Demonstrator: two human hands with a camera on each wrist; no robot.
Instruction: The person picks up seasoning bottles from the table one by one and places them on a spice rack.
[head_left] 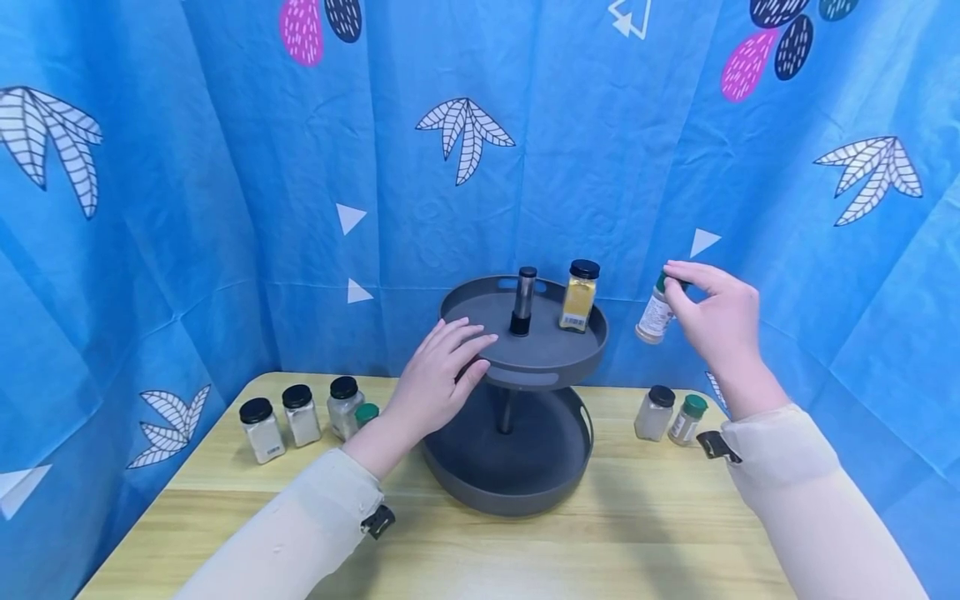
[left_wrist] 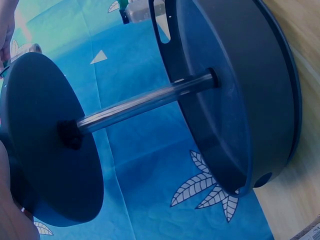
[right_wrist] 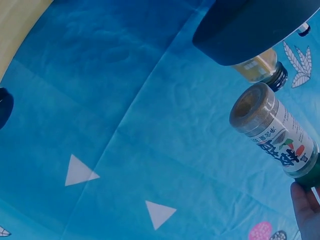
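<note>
My right hand (head_left: 716, 312) pinches the green cap of a spice jar (head_left: 655, 317), held tilted in the air to the right of the upper tier. In the right wrist view the spice jar (right_wrist: 277, 130) shows a printed label and brown powder inside. My left hand (head_left: 442, 375) rests at the left rim of the dark grey two-tier turntable rack (head_left: 513, 500), fingers extended over the upper tray. A black-capped jar with yellow contents (head_left: 579, 298) stands on that tray, right of the central post (head_left: 524, 300). The lower tray (left_wrist: 220, 120) holds nothing visible.
Several black-capped jars (head_left: 262, 431) stand at the table's left, with a green-capped jar (head_left: 367, 414) partly hidden by my left hand. On the right stand a black-capped jar (head_left: 655, 412) and a green-capped jar (head_left: 687, 419). A blue curtain (head_left: 465, 225) hangs behind the wooden table (head_left: 600, 542).
</note>
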